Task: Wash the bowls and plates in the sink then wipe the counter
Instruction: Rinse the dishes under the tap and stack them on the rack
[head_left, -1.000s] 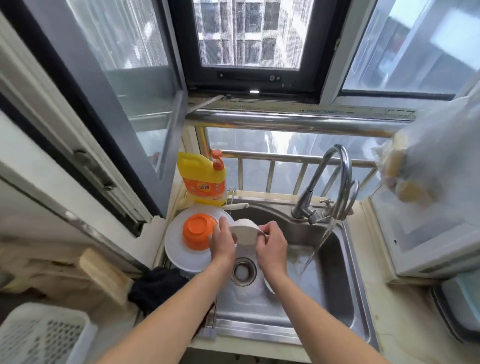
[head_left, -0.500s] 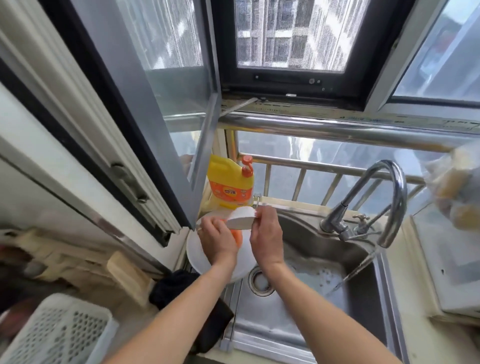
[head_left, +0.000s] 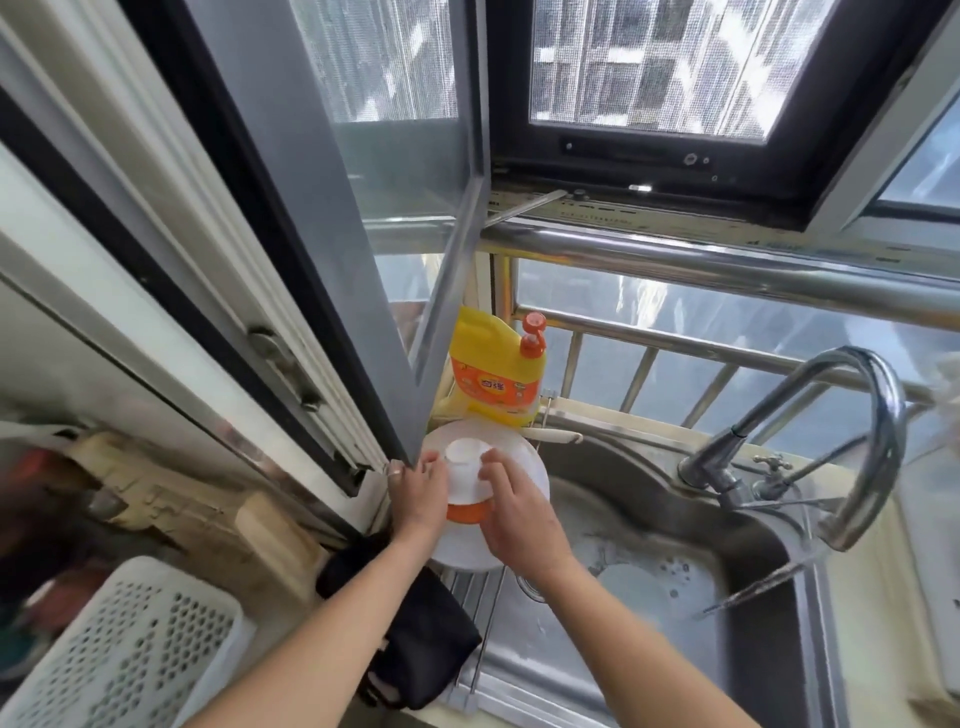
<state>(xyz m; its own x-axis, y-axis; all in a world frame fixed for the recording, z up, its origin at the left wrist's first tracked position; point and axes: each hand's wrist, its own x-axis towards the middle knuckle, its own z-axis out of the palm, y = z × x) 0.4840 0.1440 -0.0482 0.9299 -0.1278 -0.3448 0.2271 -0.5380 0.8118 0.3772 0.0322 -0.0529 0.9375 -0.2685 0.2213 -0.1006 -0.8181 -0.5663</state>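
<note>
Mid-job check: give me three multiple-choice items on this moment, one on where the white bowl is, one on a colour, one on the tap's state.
1. Where is the white bowl?
A. upside down on the orange bowl
B. in the sink basin
C. in the basket

2. What colour is the soap bottle?
A. green
B. yellow
C. blue

3. The tap is:
A. off
B. running
C. hidden

Key: 1 A, both hands, left and right, hold it over the orange bowl on the plate. 2 B, yellow body, orange label. 3 B, a stream leaves the spout into the sink.
</note>
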